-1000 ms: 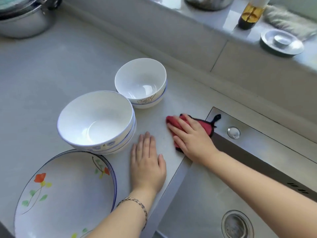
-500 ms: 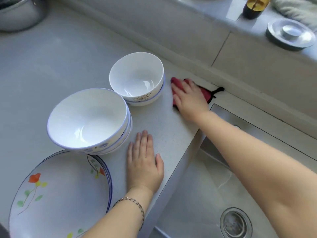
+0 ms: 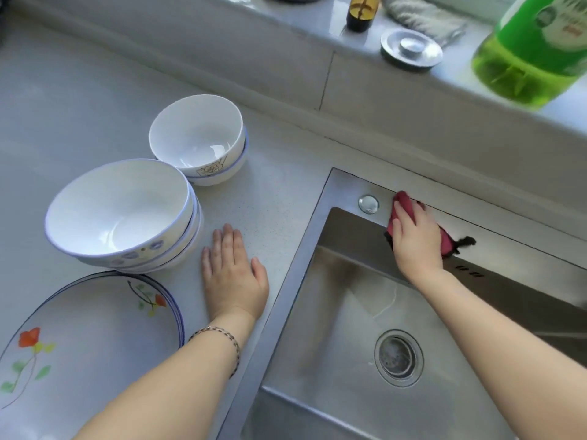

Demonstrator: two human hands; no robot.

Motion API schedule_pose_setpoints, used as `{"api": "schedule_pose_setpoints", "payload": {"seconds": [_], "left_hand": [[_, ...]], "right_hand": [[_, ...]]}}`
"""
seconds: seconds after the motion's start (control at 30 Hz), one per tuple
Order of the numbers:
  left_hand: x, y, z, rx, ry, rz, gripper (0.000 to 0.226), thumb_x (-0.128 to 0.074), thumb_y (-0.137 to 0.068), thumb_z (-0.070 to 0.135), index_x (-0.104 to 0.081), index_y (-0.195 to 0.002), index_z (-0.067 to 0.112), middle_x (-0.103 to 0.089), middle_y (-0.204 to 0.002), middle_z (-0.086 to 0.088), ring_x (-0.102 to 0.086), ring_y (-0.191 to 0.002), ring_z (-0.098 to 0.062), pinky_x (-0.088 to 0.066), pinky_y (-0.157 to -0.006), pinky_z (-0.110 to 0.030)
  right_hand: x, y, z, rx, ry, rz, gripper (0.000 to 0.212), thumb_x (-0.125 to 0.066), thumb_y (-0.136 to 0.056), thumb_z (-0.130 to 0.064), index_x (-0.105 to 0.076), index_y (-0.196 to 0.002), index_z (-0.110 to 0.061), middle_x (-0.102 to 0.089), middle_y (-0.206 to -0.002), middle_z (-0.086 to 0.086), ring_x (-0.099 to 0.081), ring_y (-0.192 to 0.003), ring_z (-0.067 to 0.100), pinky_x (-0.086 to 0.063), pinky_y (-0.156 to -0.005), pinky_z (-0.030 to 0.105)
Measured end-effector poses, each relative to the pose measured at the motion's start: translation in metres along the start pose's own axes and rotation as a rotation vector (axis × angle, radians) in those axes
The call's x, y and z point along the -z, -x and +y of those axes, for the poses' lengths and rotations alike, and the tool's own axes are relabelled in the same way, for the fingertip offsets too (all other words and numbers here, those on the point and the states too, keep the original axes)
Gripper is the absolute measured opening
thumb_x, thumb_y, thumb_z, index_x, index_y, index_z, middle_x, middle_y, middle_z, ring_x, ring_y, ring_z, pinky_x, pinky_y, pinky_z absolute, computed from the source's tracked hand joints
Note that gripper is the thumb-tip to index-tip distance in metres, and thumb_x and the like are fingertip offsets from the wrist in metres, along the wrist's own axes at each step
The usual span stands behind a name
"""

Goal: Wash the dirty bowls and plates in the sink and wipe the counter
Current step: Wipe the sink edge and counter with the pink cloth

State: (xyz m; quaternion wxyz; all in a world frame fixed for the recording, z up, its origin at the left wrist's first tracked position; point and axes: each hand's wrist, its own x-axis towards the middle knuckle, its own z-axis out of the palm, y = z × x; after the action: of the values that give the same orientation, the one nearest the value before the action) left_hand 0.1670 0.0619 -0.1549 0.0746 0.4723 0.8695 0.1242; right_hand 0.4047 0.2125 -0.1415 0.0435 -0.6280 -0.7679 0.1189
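My right hand (image 3: 416, 238) presses a red cloth (image 3: 401, 203) flat on the back rim of the steel sink (image 3: 305, 249), just right of a round steel button (image 3: 368, 204). My left hand (image 3: 233, 274) lies flat and empty on the grey counter (image 3: 279, 192), fingers apart, beside the sink's left edge. A stack of white blue-rimmed bowls (image 3: 120, 211) stands left of that hand. Behind it sits a smaller pair of nested white bowls (image 3: 198, 138). Flowered plates (image 3: 89, 338) lie stacked at the near left.
The sink basin holds only its drain (image 3: 398, 358). On the sill behind stand a green detergent bottle (image 3: 533, 49), a steel drain cover (image 3: 411, 50), a dark oil bottle (image 3: 360, 12) and a grey rag (image 3: 422, 15).
My right hand has slid the red cloth rightwards, from the counter beside the small bowls onto the sink's back rim. The view has shifted right. My left hand stays flat.
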Motion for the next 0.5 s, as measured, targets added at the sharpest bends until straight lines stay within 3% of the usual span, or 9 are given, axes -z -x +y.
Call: {"api": "schedule_pose_setpoints", "payload": {"seconds": [0.1,0.2,0.27,0.33,0.43,0.5], "left_hand": [[0.011,0.004,0.006,0.011,-0.074,-0.116,0.066,-0.024,-0.084,0.030,-0.037,-0.138,-0.005,-0.036,-0.147,-0.020,-0.030,-0.138,-0.034,-0.014,-0.113,-0.044],[0.033,0.000,0.025,0.018,-0.276,-0.298,0.055,-0.033,-0.093,0.021,-0.024,-0.143,0.001,-0.018,-0.154,-0.017,-0.014,-0.143,-0.031,-0.012,-0.116,-0.044],[0.052,-0.003,0.050,-0.094,-0.336,-0.339,0.045,-0.040,-0.091,0.017,-0.035,-0.135,0.009,-0.021,-0.150,-0.013,-0.021,-0.139,-0.030,-0.018,-0.113,-0.043],[0.070,-0.003,0.084,-0.327,-0.322,-0.380,0.035,-0.042,-0.089,0.015,-0.043,-0.124,0.013,-0.034,-0.142,-0.010,-0.038,-0.127,-0.028,-0.031,-0.102,-0.036],[0.098,0.010,0.146,-0.548,-0.347,-0.420,0.027,-0.038,-0.091,0.014,-0.047,-0.116,0.012,-0.052,-0.122,-0.008,-0.052,-0.108,-0.027,-0.038,-0.079,-0.030],[0.115,0.022,0.188,-0.618,-0.408,-0.397,0.029,-0.036,-0.092,0.012,-0.049,-0.118,0.012,-0.054,-0.113,-0.009,-0.055,-0.094,-0.022,-0.032,-0.069,-0.026]], "right_hand": [[0.020,0.036,0.011,-0.021,-0.018,-0.096,0.034,-0.048,-0.092,-0.005,-0.056,-0.125,-0.001,-0.053,-0.125,0.024,-0.046,-0.113,0.045,-0.037,-0.094,0.042],[0.052,0.067,0.016,-0.154,-0.170,-0.202,0.031,-0.046,-0.095,-0.014,-0.058,-0.124,-0.008,-0.051,-0.126,0.016,-0.049,-0.113,0.033,-0.036,-0.094,0.031],[0.077,0.085,0.019,-0.311,-0.337,-0.209,0.027,-0.050,-0.093,-0.021,-0.062,-0.116,-0.014,-0.056,-0.121,0.008,-0.054,-0.109,0.024,-0.036,-0.088,0.024],[0.101,0.099,0.029,-0.455,-0.489,-0.229,0.025,-0.055,-0.090,-0.031,-0.066,-0.106,-0.015,-0.064,-0.112,0.002,-0.057,-0.102,0.018,-0.037,-0.081,0.022],[0.141,0.113,0.045,-0.603,-0.768,-0.223,0.056,-0.070,-0.067,-0.057,-0.067,-0.100,-0.012,-0.068,-0.099,0.003,-0.063,-0.094,0.019,-0.045,-0.079,0.028],[0.168,0.109,0.055,-0.617,-0.966,-0.181,0.084,-0.081,-0.039,-0.058,-0.061,-0.103,-0.009,-0.067,-0.092,0.003,-0.067,-0.087,0.018,-0.049,-0.074,0.027]]}}
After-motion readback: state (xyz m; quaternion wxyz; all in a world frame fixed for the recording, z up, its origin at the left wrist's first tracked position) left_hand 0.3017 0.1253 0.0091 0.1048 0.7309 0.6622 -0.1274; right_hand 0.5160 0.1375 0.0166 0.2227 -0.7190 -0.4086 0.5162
